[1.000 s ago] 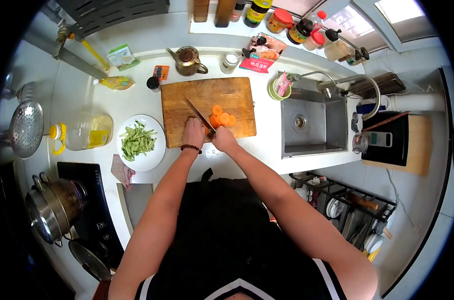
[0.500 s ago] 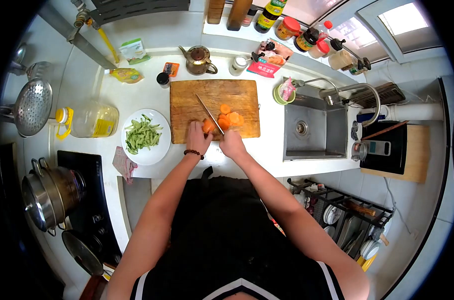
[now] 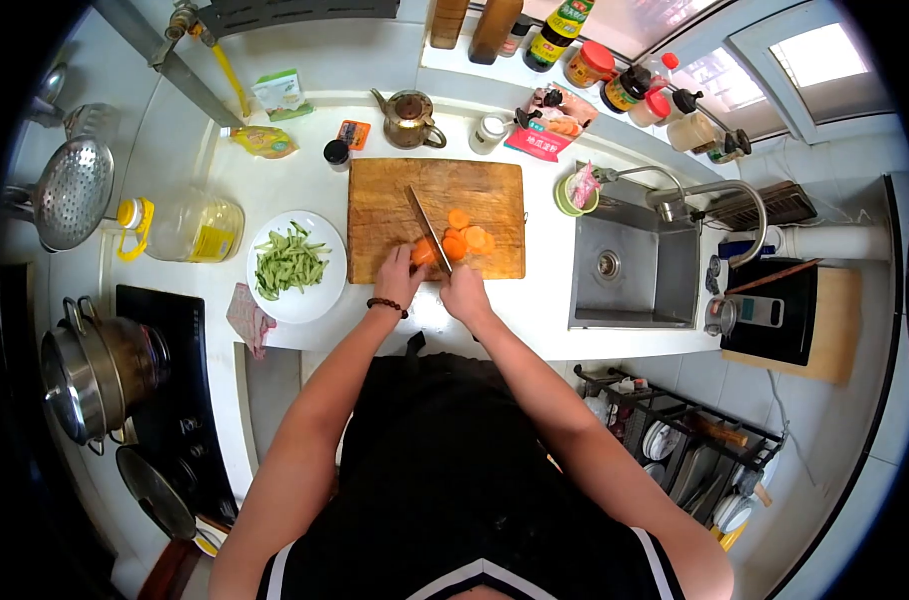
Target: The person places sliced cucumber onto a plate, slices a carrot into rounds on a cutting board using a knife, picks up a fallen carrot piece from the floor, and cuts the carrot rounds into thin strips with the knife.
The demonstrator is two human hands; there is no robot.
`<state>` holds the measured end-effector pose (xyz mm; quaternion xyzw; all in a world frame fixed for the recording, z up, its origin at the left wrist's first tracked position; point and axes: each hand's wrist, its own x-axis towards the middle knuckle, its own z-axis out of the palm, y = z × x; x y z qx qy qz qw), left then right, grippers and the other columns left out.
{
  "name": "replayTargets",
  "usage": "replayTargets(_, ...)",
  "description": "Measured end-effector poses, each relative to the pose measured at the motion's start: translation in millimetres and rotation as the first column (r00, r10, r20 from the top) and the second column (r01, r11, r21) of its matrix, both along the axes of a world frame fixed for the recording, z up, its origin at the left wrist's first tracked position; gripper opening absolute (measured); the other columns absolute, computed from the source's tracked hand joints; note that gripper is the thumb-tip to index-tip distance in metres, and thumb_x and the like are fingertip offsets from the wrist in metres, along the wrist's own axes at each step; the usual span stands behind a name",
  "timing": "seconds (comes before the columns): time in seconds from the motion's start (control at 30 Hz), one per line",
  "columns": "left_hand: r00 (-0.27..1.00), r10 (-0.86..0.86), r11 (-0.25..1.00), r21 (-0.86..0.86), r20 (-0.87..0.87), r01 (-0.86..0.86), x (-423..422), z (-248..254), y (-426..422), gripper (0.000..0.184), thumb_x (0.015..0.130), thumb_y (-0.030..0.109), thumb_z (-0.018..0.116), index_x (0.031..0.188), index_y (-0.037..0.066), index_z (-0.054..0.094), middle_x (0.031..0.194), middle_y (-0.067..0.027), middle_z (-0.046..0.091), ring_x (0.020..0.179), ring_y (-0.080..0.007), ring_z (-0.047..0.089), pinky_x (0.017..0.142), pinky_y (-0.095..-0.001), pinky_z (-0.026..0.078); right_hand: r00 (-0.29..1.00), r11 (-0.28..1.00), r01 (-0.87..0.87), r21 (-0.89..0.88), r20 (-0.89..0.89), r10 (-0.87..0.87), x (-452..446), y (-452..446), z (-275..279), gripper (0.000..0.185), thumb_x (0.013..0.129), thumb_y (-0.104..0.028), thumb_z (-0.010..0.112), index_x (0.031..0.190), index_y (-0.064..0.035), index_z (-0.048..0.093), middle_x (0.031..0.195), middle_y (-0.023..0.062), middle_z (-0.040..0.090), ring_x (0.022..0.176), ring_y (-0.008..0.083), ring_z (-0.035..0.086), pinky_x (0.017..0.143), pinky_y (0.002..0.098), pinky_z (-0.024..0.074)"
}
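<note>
on board (image 3: 375, 200): some carrot slices (image 3: 477, 239) done, carrot chunk (image 3: 423, 252) unsliced; left hand (image 3: 399, 279) pins it, right hand (image 3: 465, 292) grips knife (image 3: 426, 220).

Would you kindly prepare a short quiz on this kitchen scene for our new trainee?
1. Which hand grips the knife with the long metal blade?
2. True or false: the round orange carrot slices lie on the rectangular brown wooden cutting board.
3. What bears the pale green vegetable strips?
A. a round white plate
B. a small green bowl
C. a rectangular steel sink

Key: 1. The right hand; 2. True; 3. A.
</note>
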<state>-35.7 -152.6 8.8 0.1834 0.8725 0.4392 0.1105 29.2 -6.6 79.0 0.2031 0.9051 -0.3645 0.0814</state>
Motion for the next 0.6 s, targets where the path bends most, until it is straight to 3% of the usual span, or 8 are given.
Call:
replayTargets(0.2, 0.993, -0.003, 0.999, -0.043, -0.118, -0.002, -1.8, 2.1, 1.1, 0.038, 0.086, 0.009, 0.075, 0.119, -0.003, 0.062, 0.106, -0.0227, 0.069, 0.092, -0.0386, 0.068, 0.080, -0.0442, 0.055, 0.998, 0.997, 0.034, -0.063, 0.053, -0.030, -2.3, 2.3, -2.9, 0.017, 0.081, -0.002, 0.059, 0.081, 0.0125, 0.068, 0.082, 0.0370, 0.064, 0.084, 0.0518, 0.065, 0.079, 0.0559, 0.0535)
replayTargets(0.3, 0.998, -0.013, 0.994, -0.106, -0.055, 0.007, -2.0, 16.0, 5.6, 0.037, 0.086, 0.009, 0.074, 0.119, -0.003, 0.064, 0.107, -0.0252, 0.069, 0.095, -0.0407, 0.068, 0.081, -0.0461, 0.055, 0.997, 0.998, 0.015, -0.060, 0.073, -0.010, -1.5, 4.1, 3.6, 0.017, 0.080, -0.002, 0.060, 0.080, 0.0127, 0.068, 0.081, 0.0363, 0.064, 0.083, 0.0516, 0.066, 0.079, 0.0555, 0.0539)
replayTargets(0.37, 1.000, -0.027, 0.993, -0.115, 0.012, 0.028, -3.7, 21.8, 6.8, 0.035, 0.087, 0.008, 0.071, 0.118, -0.004, 0.062, 0.112, -0.0253, 0.067, 0.101, -0.0434, 0.065, 0.089, -0.0468, 0.053, 0.996, 0.998, -0.006, -0.055, 0.087, 0.011, -5.3, 6.2, 3.5, 0.017, 0.080, -0.002, 0.060, 0.079, 0.0127, 0.068, 0.081, 0.0357, 0.064, 0.083, 0.0515, 0.066, 0.078, 0.0554, 0.0542)
replayTargets(0.6, 0.998, -0.021, 0.991, -0.134, 0.063, 0.029, -2.8, 8.9, 8.0, 0.036, 0.088, 0.007, 0.070, 0.120, -0.005, 0.062, 0.113, -0.0253, 0.067, 0.103, -0.0443, 0.064, 0.092, -0.0474, 0.052, 0.997, 0.998, -0.028, -0.049, 0.074, 0.031, -6.0, 20.5, -58.2, 0.017, 0.078, -0.004, 0.063, 0.079, 0.0122, 0.068, 0.081, 0.0345, 0.065, 0.084, 0.0502, 0.066, 0.079, 0.0537, 0.0544)
